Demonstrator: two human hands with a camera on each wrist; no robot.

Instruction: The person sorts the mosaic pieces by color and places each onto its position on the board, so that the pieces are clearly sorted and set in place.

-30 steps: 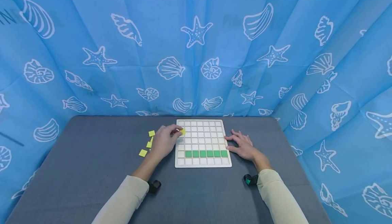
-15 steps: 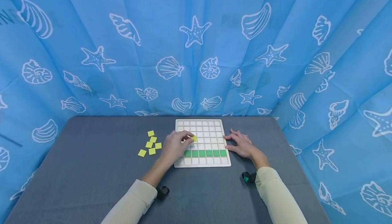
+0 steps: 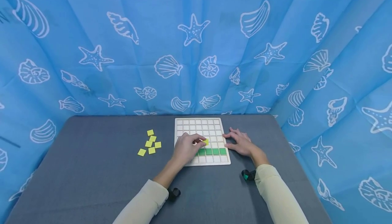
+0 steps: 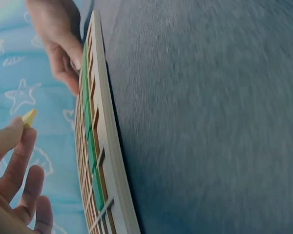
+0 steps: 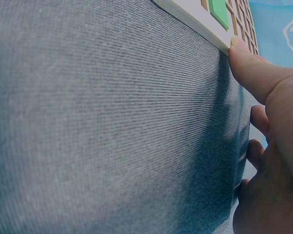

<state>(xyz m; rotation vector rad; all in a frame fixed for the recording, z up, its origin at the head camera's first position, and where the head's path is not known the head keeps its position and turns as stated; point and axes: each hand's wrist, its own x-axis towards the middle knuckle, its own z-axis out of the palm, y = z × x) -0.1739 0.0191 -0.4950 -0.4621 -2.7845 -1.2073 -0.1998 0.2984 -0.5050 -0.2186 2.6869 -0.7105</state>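
Between thumb and index finger, my left hand pinches a small yellow square tile over a white gridded board. In the left wrist view the yellow tile shows edge-on at the fingertips, apart from the board; the other fingers are loosely bent. A row of green square tiles fills cells near the board's front, partly hidden behind my left hand. My right hand rests at the board's right edge, fingers spread and relaxed. Its thumb touches the rim in the right wrist view.
Several loose yellow tiles lie on the grey cloth-covered table, left of the board. A blue curtain with white shells and starfish hangs behind and beside the table. Black straps are at both wrists.
My left hand has moved right and slightly nearer across the board, carrying the yellow tile from the left columns. The loose yellow tiles have come fully into view. My right hand stays at the edge.
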